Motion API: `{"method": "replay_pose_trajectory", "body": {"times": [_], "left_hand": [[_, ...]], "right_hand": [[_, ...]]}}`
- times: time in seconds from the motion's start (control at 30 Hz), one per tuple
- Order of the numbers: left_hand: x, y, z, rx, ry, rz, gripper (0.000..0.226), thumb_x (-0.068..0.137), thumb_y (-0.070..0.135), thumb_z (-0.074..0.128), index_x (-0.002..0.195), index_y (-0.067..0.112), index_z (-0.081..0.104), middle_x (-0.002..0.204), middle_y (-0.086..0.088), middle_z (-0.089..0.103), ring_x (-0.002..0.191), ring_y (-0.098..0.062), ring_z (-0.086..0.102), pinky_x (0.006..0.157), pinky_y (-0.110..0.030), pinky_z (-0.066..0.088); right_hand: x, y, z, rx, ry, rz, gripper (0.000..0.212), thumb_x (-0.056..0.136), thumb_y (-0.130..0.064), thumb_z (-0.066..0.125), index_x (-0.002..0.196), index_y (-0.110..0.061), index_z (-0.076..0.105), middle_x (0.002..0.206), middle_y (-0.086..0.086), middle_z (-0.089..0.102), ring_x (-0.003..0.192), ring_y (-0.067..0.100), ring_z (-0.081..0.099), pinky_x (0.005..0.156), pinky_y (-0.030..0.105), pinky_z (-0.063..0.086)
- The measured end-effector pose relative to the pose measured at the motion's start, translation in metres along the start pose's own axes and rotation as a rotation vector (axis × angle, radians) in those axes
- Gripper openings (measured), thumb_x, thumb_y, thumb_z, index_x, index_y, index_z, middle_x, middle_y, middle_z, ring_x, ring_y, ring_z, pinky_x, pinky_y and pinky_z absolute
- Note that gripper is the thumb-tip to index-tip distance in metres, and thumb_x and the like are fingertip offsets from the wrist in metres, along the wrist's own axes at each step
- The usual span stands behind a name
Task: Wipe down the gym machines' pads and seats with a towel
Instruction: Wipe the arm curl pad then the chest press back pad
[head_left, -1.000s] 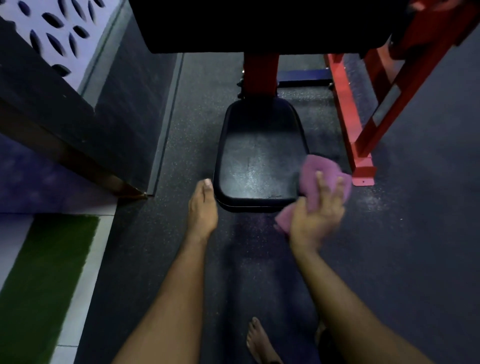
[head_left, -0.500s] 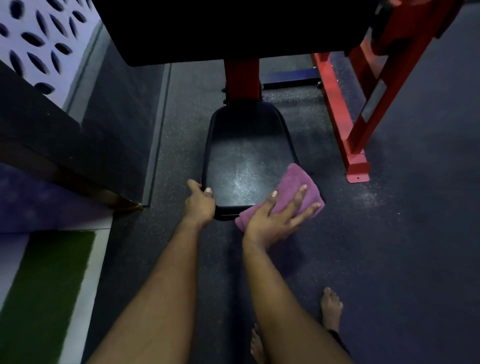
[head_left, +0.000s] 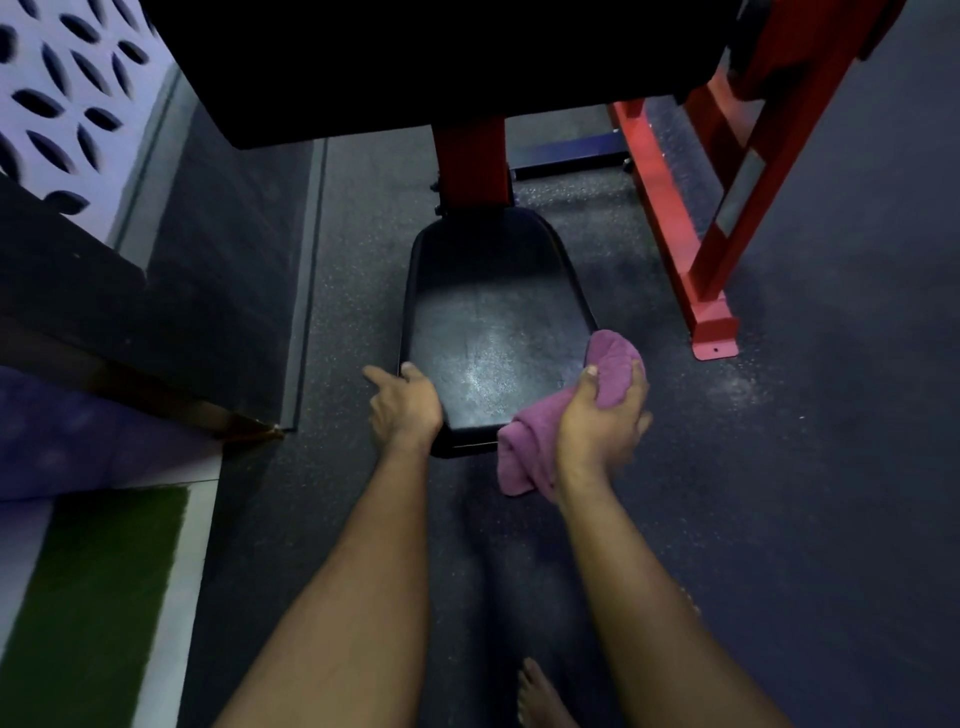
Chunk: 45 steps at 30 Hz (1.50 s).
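Your right hand is closed around the bunched purple terry towel, thumb on top and fingers wrapped over its right side. The towel sits at the near right corner of the black padded vinyl seat. Its far end bulges out past your fingertips against the seat's right edge, and its near end hangs off the front corner by your wrist.

Your left hand is on the seat's near left corner, thumb on the top surface and forefinger pointing out to the left, off the pad. The other fingers are hidden beneath the hand, so you cannot tell whether they hook under the edge.

The seat is bolted to the red steel frame and stands on the dark speckled rubber floor. A large black pad overhangs the seat's far end.
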<state>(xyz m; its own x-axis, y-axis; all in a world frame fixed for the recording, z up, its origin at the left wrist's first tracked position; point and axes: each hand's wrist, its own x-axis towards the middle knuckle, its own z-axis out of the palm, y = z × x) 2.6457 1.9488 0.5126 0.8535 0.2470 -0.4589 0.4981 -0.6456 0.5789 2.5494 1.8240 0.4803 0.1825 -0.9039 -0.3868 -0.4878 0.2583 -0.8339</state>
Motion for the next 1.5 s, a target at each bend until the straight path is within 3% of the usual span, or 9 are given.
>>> {"method": "replay_pose_trajectory", "body": {"times": [0.23, 0.33, 0.43, 0.77, 1.0, 1.17, 1.27, 1.4, 1.5], "left_hand": [[0.005, -0.004, 0.009, 0.014, 0.022, 0.047, 0.062, 0.108, 0.051, 0.016, 0.147, 0.010, 0.041, 0.138, -0.025, 0.054, 0.127, -0.044, 0.051, 0.102, -0.049, 0.040], [0.002, -0.011, 0.014, 0.005, 0.096, 0.074, 0.057, 0.108, 0.049, 0.019, 0.141, 0.011, 0.047, 0.129, -0.025, 0.060, 0.119, -0.045, 0.056, 0.095, -0.048, 0.044], [0.001, -0.014, 0.015, -0.034, 0.124, 0.104, 0.052, 0.109, 0.045, 0.021, 0.136, 0.012, 0.051, 0.124, -0.025, 0.062, 0.114, -0.043, 0.058, 0.083, -0.042, 0.039], [0.006, -0.018, 0.019, -0.029, 0.154, 0.156, 0.046, 0.109, 0.042, 0.022, 0.123, 0.011, 0.054, 0.106, -0.021, 0.065, 0.101, -0.042, 0.061, 0.089, -0.051, 0.047], [0.011, -0.021, 0.020, -0.044, 0.129, 0.121, 0.053, 0.109, 0.045, 0.018, 0.138, 0.014, 0.050, 0.123, -0.023, 0.062, 0.116, -0.042, 0.055, 0.090, -0.045, 0.040], [0.018, -0.033, 0.013, -0.236, -0.037, 0.070, 0.058, 0.109, 0.047, 0.017, 0.153, 0.017, 0.040, 0.152, -0.017, 0.045, 0.140, -0.036, 0.040, 0.116, -0.044, 0.028], [0.019, -0.051, 0.006, -0.349, -0.128, 0.063, 0.063, 0.106, 0.056, 0.019, 0.154, 0.020, 0.040, 0.159, -0.006, 0.039, 0.148, -0.028, 0.031, 0.123, -0.048, 0.022], [0.024, -0.074, 0.001, -0.423, -0.142, 0.089, 0.083, 0.083, 0.089, 0.012, 0.134, 0.042, 0.059, 0.142, -0.002, 0.058, 0.136, -0.027, 0.047, 0.112, -0.058, 0.038], [0.020, -0.077, -0.008, -0.473, -0.121, 0.085, 0.066, 0.087, 0.086, 0.014, 0.104, 0.050, 0.066, 0.123, -0.001, 0.066, 0.113, -0.022, 0.060, 0.092, -0.061, 0.053]], "right_hand": [[0.075, -0.013, -0.014, -0.083, -0.281, -0.035, 0.050, 0.074, -0.068, 0.059, 0.109, -0.034, 0.064, 0.107, 0.000, 0.071, 0.101, 0.026, 0.068, 0.096, 0.049, 0.055], [0.056, -0.012, -0.017, -0.201, -0.224, -0.189, 0.049, 0.091, -0.060, 0.057, 0.136, -0.040, 0.054, 0.128, 0.002, 0.065, 0.115, 0.029, 0.063, 0.100, 0.047, 0.052], [0.010, 0.010, -0.019, -0.313, -0.176, -0.372, 0.066, 0.096, -0.062, 0.048, 0.156, -0.051, 0.022, 0.161, 0.006, 0.032, 0.134, 0.038, 0.048, 0.106, 0.056, 0.046], [0.098, -0.062, 0.016, -0.633, -0.322, -0.319, 0.044, 0.100, -0.056, 0.043, 0.139, -0.037, 0.047, 0.132, 0.013, 0.062, 0.117, 0.040, 0.058, 0.094, 0.044, 0.043], [0.073, -0.106, 0.108, -1.008, -0.337, -0.791, 0.047, 0.101, -0.048, 0.043, 0.148, -0.044, 0.039, 0.159, 0.009, 0.032, 0.128, 0.044, 0.043, 0.101, 0.055, 0.045], [0.016, -0.056, 0.062, -0.944, -0.516, -1.218, 0.049, 0.102, -0.049, 0.043, 0.151, -0.047, 0.039, 0.166, 0.004, 0.027, 0.129, 0.038, 0.047, 0.099, 0.050, 0.050], [0.033, -0.056, 0.044, -0.956, -0.445, -1.150, 0.053, 0.102, -0.047, 0.043, 0.154, -0.046, 0.033, 0.164, 0.007, 0.028, 0.126, 0.035, 0.048, 0.094, 0.045, 0.048], [0.058, -0.093, 0.092, -1.024, -0.282, -0.860, 0.050, 0.102, -0.042, 0.044, 0.152, -0.042, 0.037, 0.156, 0.009, 0.037, 0.126, 0.037, 0.044, 0.093, 0.045, 0.042], [0.021, -0.089, 0.126, -1.057, -0.378, -1.026, 0.048, 0.099, -0.035, 0.048, 0.146, -0.043, 0.042, 0.148, 0.005, 0.045, 0.117, 0.034, 0.047, 0.076, 0.038, 0.038]]}}
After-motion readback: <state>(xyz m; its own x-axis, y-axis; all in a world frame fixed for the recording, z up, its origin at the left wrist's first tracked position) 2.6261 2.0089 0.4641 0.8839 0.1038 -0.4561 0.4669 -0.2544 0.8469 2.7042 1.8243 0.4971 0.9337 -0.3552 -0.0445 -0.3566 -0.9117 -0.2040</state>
